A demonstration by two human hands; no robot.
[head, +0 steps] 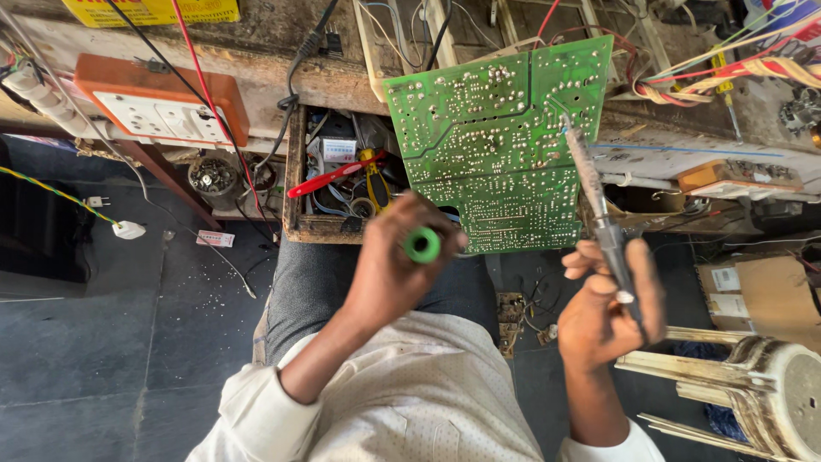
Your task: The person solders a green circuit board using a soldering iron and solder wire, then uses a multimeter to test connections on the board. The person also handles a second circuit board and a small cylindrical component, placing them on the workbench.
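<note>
While gripping the green board point(500, 145) propped over the lap with the left hand point(398, 265), fist shut, and the soldering iron point(599, 214) tight in the right hand point(607, 312), could slip and burn fingers.

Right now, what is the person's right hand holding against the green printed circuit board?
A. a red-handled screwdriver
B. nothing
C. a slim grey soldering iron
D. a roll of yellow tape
C: the right hand grips a slim grey soldering iron whose tip reaches up onto the solder side of the green printed circuit board, while the left hand holds a green-ended tool.
</note>
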